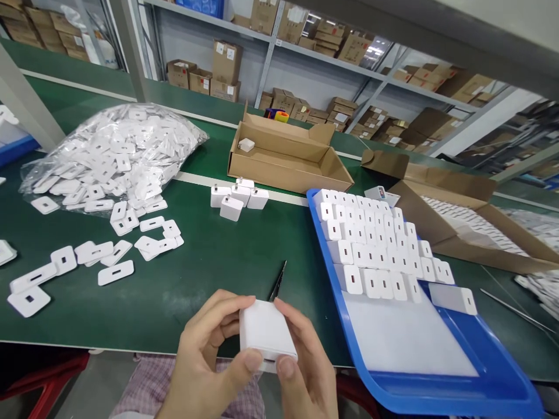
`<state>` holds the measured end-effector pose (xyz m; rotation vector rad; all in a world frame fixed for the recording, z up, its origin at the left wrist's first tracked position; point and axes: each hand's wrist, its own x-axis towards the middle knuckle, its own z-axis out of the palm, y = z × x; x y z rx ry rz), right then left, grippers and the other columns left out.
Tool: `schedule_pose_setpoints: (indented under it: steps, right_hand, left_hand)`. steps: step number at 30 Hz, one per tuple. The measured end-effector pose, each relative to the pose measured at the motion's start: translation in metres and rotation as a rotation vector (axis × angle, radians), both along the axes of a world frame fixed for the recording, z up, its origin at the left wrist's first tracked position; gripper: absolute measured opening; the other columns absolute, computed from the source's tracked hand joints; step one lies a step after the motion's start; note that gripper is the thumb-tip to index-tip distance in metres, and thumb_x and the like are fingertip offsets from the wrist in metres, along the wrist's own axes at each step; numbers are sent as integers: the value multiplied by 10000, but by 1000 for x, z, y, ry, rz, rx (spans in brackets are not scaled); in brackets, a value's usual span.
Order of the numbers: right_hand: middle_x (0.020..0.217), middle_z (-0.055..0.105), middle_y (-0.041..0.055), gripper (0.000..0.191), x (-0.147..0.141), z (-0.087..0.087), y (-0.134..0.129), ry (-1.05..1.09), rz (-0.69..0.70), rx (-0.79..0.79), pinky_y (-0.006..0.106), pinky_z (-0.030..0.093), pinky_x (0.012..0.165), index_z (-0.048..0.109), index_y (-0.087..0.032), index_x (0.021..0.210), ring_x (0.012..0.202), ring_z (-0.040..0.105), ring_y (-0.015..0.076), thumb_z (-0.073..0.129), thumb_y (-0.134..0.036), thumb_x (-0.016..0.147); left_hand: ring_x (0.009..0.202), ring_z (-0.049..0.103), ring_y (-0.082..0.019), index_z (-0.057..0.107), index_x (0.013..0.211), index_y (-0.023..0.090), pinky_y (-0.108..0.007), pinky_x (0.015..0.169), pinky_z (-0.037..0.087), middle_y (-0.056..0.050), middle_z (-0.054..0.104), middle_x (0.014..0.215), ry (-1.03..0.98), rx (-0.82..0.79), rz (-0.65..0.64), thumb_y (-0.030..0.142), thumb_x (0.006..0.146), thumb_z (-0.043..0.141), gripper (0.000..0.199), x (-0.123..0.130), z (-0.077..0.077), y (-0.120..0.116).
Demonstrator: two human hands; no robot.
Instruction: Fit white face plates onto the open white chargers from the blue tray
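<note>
A white charger block point(266, 329) is gripped between my two hands, over the front edge of the green table. My left hand point(209, 349) pinches its left side with thumb and fingers. On its right side, my right hand point(305, 355) presses with thumb and index finger. Just behind the block lie dark tweezers point(278, 279), their near end hidden. To the right, a blue tray point(349, 331) holds rows of white chargers point(371, 250) with port ends showing. Several chargers with plug pins point(231, 208) stand together farther back. Loose white cover plates point(116, 272) lie on the left.
A clear bag of white plates point(117, 151) sits at back left. An open cardboard box point(283, 169) with one white piece stands behind the chargers. Another carton point(437, 224) holds rows of white items at right. A metal rod point(517, 311) lies beyond the tray.
</note>
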<state>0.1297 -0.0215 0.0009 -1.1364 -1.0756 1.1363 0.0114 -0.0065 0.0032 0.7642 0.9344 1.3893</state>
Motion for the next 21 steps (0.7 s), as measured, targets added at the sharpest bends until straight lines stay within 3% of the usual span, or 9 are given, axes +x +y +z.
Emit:
schedule_pose_setpoints:
  steps: [6, 9, 13, 17, 21]
  right_hand:
    - [1012, 572, 46, 192, 15, 8, 4, -47, 146, 131, 259, 533, 657, 693, -317, 1074, 825, 650, 180, 639, -367, 897]
    - [954, 563, 41, 152, 12, 8, 9, -47, 119, 130, 256, 514, 647, 709, -296, 1025, 789, 623, 165, 632, -342, 901]
    - [841, 568, 14, 138, -4, 7, 18, 16, -13, 59, 220, 487, 604, 730, -259, 887, 719, 591, 136, 677, -382, 857]
    - [742, 576, -3, 193, -12, 6, 24, 86, -89, -47, 205, 468, 584, 737, -229, 775, 663, 560, 120, 747, -422, 770]
    - [680, 588, -14, 258, -9, 4, 27, 234, -82, -204, 198, 416, 548, 713, -205, 760, 602, 516, 104, 777, -452, 718]
  left_hand:
    - [744, 578, -92, 748, 938, 270, -136, 673, 514, 14, 551, 874, -40, 58, -134, 418, 769, 785, 228, -1, 8, 1]
    - [707, 577, -74, 739, 900, 251, -122, 631, 497, 27, 522, 845, -57, 12, -127, 418, 794, 760, 199, -2, 8, 3]
    - [663, 588, -73, 727, 834, 245, -133, 588, 489, 40, 529, 805, -22, -54, -51, 410, 807, 741, 169, 0, 3, 7]
    - [672, 597, -92, 714, 831, 222, -164, 611, 487, 33, 571, 793, 32, -95, -68, 417, 824, 702, 195, 0, 2, 11]
    - [771, 588, -160, 713, 966, 227, -270, 709, 502, -15, 578, 928, 336, -166, -99, 504, 841, 638, 313, -11, 6, 11]
